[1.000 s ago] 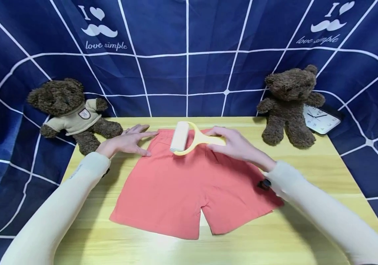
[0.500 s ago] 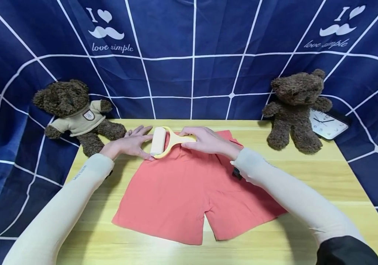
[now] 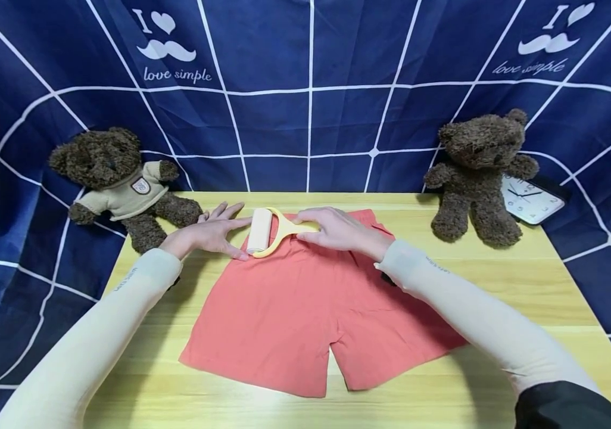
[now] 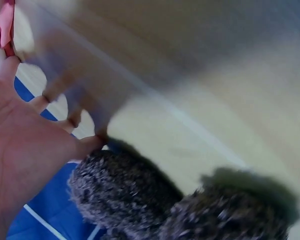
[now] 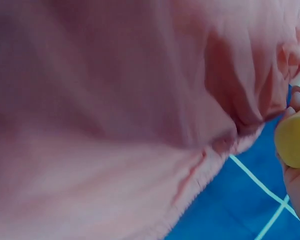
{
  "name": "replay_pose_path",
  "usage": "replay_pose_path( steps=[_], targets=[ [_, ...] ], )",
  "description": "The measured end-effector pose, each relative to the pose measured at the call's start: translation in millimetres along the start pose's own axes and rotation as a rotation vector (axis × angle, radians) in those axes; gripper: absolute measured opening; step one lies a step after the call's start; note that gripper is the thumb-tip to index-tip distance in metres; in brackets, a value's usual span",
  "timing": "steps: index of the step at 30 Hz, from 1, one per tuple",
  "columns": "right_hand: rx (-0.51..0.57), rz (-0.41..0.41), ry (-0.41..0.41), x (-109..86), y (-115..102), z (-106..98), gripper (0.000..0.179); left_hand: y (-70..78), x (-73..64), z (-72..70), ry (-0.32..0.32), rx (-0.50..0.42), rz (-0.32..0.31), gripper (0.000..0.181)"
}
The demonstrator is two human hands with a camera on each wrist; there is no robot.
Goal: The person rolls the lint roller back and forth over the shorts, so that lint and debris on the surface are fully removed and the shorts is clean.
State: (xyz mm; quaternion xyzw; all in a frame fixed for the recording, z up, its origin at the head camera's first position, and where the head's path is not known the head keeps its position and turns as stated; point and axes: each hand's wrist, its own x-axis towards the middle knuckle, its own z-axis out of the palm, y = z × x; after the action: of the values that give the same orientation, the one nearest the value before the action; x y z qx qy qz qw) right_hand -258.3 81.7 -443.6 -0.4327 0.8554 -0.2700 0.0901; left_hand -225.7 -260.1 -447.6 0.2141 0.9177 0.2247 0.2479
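Observation:
Coral-red shorts [image 3: 273, 322] lie spread on the wooden table, waistband toward the back. My right hand [image 3: 337, 229] grips the yellow handle of a lint roller [image 3: 259, 231], whose pale roll sits over the left end of the waistband. In the right wrist view the handle's rounded end [image 5: 295, 142] shows in my hand at the right edge. Beside the roll, my left hand [image 3: 209, 234] spreads its fingers, with the thumb at the shorts' upper left corner. The left wrist view shows that palm [image 4: 25, 135] with fingertips on the tabletop.
A brown teddy bear in a beige sweater [image 3: 128, 193] sits at the back left, close to my left hand. Another brown teddy bear [image 3: 477, 179] stands back right, before a white-faced clock [image 3: 530, 199]. A blue cloth with white lines [image 3: 268, 119] hangs behind the table [image 3: 509, 286].
Right hand and lint roller have moved left along the waistband toward my left hand, then shifted very slightly back right. The left hand stays nearly in place.

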Motion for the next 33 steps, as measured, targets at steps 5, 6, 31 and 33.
replay_pose_path(
  steps=[5, 6, 31, 33],
  targets=[
    [-0.020, -0.001, -0.046, -0.5, 0.6, -12.3, 0.036, 2.0, 0.6, 0.2, -0.013, 0.016, -0.019, 0.102],
    [-0.024, 0.000, -0.053, -0.7, 1.7, -13.9, 0.037, 2.6, 0.6, 0.5, -0.017, 0.015, -0.022, 0.102],
    [-0.005, -0.055, -0.079, -26.3, 25.1, -46.9, 0.026, 15.8, 3.0, -7.9, -0.059, 0.089, -0.023, 0.103],
    [-0.005, -0.048, -0.086, -30.4, 26.8, -51.8, 0.025, 15.4, 3.6, -7.4, -0.057, 0.092, -0.017, 0.104]
  ],
)
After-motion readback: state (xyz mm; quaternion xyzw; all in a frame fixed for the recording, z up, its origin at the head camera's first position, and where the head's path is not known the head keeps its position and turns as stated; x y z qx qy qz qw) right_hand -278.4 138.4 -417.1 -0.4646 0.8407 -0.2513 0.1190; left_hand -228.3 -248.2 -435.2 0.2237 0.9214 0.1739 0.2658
